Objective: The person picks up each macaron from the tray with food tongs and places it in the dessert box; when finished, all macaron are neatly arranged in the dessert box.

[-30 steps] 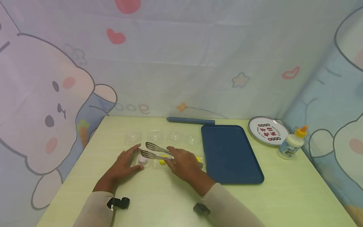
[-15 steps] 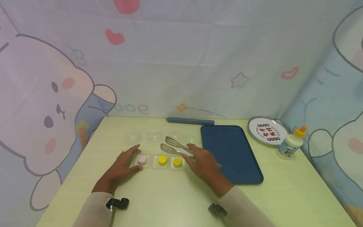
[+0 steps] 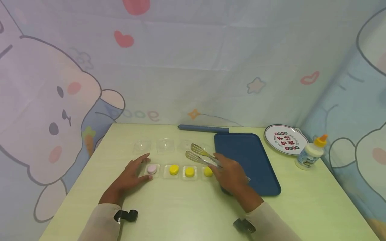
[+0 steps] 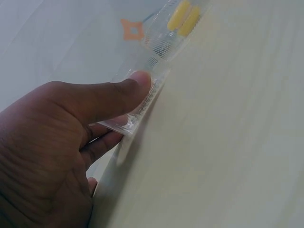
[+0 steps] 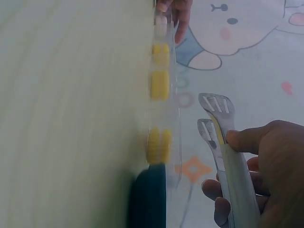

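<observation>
My left hand (image 3: 130,174) grips a small clear plastic box (image 4: 127,118) at the left end of a row, thumb on the near side and fingers on the far side. A pale pink macaron (image 3: 152,169) sits in that box. In my right hand (image 3: 230,172) is a pair of metal tongs (image 5: 232,175) with slotted ends, held in the air near the blue tray's left side. The tong ends stand apart with nothing between them. Yellow macarons (image 3: 173,169) sit in the row's other clear boxes; the rightmost yellow macaron (image 3: 208,171) is close to my right hand.
Several clear plastic lids (image 3: 165,145) lie behind the row. A dark blue tray (image 3: 247,150) is on the right, with a round plate (image 3: 278,134) and a yellow-capped bottle (image 3: 309,155) beyond it. A blue-grey stick (image 3: 203,128) lies along the back edge.
My right hand has moved right with the tongs, from over the boxes to the tray's edge, uncovering the yellow macarons. The left hand stays at the left box.
</observation>
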Demonstrator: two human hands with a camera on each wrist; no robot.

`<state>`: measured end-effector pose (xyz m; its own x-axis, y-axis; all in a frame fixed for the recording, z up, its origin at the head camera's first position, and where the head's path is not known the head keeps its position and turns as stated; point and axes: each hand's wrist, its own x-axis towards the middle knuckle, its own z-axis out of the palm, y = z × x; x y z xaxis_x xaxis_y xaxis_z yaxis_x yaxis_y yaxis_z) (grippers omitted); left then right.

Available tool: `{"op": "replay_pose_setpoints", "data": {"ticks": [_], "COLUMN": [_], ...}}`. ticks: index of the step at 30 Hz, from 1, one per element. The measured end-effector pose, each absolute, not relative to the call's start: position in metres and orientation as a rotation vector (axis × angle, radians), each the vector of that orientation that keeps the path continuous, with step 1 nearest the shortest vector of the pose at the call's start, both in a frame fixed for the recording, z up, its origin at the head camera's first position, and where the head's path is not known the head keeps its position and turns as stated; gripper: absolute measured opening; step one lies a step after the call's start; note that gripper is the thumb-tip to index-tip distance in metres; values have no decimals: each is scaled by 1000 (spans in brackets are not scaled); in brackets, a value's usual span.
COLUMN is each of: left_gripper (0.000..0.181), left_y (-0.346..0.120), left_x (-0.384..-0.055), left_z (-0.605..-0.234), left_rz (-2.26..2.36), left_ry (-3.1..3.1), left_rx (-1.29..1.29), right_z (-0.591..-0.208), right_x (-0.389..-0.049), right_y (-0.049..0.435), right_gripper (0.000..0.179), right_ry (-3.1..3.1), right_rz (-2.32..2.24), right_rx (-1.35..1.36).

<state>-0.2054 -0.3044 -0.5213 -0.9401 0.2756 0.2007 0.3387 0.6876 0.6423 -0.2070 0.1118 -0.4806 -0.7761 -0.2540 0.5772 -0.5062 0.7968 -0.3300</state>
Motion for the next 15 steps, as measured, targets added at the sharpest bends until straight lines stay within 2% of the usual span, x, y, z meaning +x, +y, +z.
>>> {"op": "replay_pose_setpoints", "data": {"ticks": [15], "left_gripper": [88], "left_y": [-304], "left_x": [-205], "left_z": [-520], "left_rz": [-1077], "left_ry": [-2817], "left_rx": [-505], "right_z": [-486], "right_x": [-207], "right_y": [177], "right_gripper": [48], "right_ry": [-2607], "right_rz": [704], "right_rx": [369]}}
